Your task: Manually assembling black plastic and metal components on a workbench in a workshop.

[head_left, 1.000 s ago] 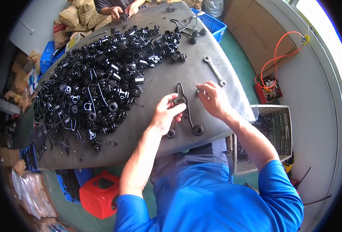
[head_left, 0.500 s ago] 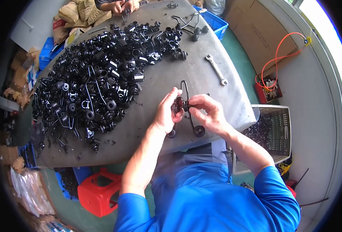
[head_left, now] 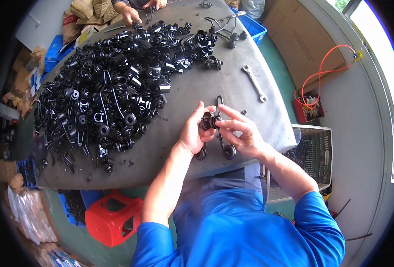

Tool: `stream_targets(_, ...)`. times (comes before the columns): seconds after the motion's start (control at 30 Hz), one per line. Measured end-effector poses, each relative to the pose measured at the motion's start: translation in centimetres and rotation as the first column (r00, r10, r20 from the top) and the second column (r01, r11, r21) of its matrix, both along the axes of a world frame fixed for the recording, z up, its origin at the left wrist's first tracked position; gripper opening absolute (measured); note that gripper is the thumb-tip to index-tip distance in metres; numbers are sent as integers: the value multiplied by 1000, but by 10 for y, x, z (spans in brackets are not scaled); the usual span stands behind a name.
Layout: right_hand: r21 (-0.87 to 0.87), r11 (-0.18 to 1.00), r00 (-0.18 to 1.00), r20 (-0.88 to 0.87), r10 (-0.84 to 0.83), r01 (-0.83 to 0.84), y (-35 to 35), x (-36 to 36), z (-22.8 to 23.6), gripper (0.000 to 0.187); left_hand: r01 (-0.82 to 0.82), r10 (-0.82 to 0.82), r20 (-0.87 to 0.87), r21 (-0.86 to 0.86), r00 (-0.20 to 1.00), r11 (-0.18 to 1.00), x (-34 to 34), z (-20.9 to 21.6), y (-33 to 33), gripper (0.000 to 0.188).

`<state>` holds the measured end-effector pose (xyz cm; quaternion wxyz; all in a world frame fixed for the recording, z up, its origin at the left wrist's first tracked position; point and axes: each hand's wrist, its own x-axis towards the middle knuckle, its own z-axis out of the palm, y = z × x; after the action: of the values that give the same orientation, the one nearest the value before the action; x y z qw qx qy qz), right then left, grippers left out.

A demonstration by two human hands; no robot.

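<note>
Over the table's near edge, my left hand (head_left: 190, 132) is closed around a dark metal ring-shaped clamp (head_left: 206, 122), its thumb pointing up. From the other side my right hand (head_left: 242, 134) pinches the clamp's side with thumb and fingertips; whatever small piece may sit under them is hidden. Beneath both hands a bent black wire rod (head_left: 219, 100) shows its loop beyond the fingers. Its rubber-bushed end (head_left: 229, 151) and another round end (head_left: 201, 154) show closer to me. A small dark nut-like piece (head_left: 244, 112) lies just beyond my right hand.
A large heap of black clamps and rods (head_left: 116, 84) covers the table's left. An open-ended wrench (head_left: 255, 83) lies to the right, with more bushed rods (head_left: 226, 33) farther back. Across the table are a co-worker's hands (head_left: 131, 15). A crate (head_left: 324, 153) and red stool (head_left: 112, 220) stand below.
My right fingers have shifted on the clamp and spread a little. The clamp has turned slightly in my left hand. The co-worker's hands have parted, one moving to the heap's edge.
</note>
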<state>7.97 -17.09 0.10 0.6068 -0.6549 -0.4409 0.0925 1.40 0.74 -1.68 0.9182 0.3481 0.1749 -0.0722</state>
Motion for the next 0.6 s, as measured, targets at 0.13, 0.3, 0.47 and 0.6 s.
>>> stream_targets(0.13, -262, 937, 968, 153, -197, 232, -20, 23, 24, 20, -14, 14, 8, -42, 1000, 999, -1, -2, -1, 52)
stream_targets(0.3, -517, 764, 912, 336, -235, 387, -33, 49, 2, 15, -11, 12, 24, -25, 1000, 1000, 0, -1, -4, 48)
stream_targets(0.47, -409, 902, 980, -75, -187, 141, -22, 41, 12, 13, -24, 24, 17, -29, 1000, 999, 1, -2, -5, 45)
stream_targets(0.6, -166, 986, 1000, -12, -27, 25, -6, 7, 26, 15, -52, 52, -4, 9, 999, 999, -2, -2, -7, 44)
